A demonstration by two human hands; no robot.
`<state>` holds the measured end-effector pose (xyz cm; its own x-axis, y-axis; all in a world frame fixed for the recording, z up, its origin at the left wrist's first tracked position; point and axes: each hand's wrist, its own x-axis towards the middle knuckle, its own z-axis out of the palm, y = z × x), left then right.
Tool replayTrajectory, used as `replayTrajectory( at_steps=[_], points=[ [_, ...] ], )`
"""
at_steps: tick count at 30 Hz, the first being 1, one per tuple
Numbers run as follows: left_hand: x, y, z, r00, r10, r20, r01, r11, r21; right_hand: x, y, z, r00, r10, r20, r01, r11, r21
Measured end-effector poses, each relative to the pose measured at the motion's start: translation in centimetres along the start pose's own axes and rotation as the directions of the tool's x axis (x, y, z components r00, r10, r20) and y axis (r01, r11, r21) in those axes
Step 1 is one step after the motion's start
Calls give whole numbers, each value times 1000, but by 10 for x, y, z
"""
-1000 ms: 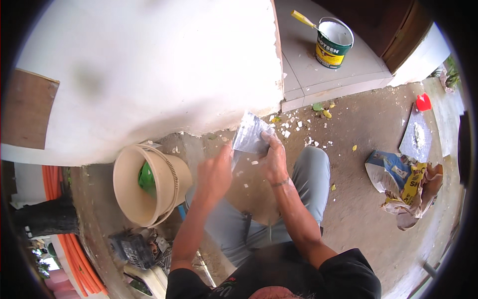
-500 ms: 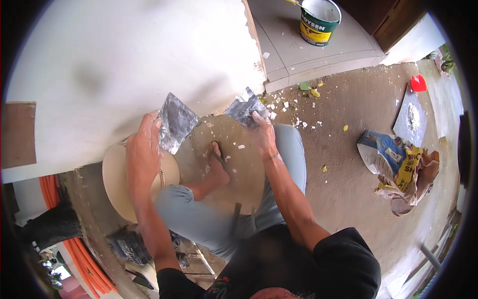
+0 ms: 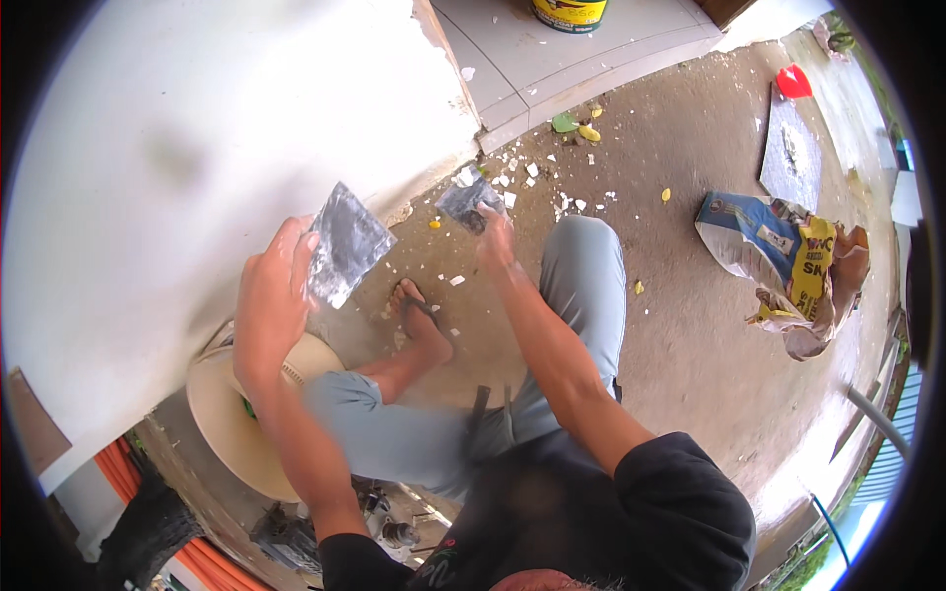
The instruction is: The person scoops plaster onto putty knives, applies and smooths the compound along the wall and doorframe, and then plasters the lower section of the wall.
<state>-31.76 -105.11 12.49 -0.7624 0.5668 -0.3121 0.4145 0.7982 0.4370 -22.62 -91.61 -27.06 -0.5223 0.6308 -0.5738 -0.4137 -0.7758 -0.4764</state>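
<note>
On my feed the left hand [image 3: 268, 291] sits toward ten o'clock of centre, its grip closed on the left edge of a dark, flat metal blade [image 3: 350, 241] that is smeared white and turned corner-up like a diamond. The right hand [image 3: 496, 236], near twelve o'clock, has its grip pinched on a second grey plate [image 3: 461, 205], thumb on the face I can see. The two pieces are apart, with a narrow gap of floor showing between them. The white wall [image 3: 246, 118] lies behind the first piece, from nine to twelve; I can't tell whether they touch. White chips [image 3: 531, 169] are scattered around one o'clock, near the second piece. At eight o'clock I have a cream bucket [image 3: 212, 419], partly hidden by the left forearm. A crumpled paper bag [image 3: 759, 231] lies at three, with a powder-dusted board [image 3: 793, 172] and a red object [image 3: 794, 81] at two. Just past twelve, a yellow-and-green can [image 3: 570, 14] stands on the tiled step [image 3: 581, 59], cut off by the upper edge.
</note>
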Motion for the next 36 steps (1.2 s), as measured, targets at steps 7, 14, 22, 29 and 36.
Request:
replayTrajectory(
  at_steps=[7, 14, 22, 29, 36],
  points=[
    [-15, -31, -5, 990, -141, -11, 138, 984, -115, 27, 32, 18, 980, -8, -197, -21, 989, -146],
    [-26, -38, -13, 994, -109, -30, 106, 989, -102, 61, 55, 10, 946, -18, -323, -74, 960, -271],
    [-28, -48, -12, 999, -30, -46, 28, 999, -41, 98, 57, 25, 923, -46, -383, -77, 952, -298],
    [-30, -49, -11, 997, -57, -52, 50, 989, -136, 89, 27, 81, 955, -61, -289, -33, 950, -311],
    [-29, -33, -13, 998, -2, -61, -6, 990, -139, 49, -32, 163, 938, -200, -281, 34, 864, -502]
  ],
)
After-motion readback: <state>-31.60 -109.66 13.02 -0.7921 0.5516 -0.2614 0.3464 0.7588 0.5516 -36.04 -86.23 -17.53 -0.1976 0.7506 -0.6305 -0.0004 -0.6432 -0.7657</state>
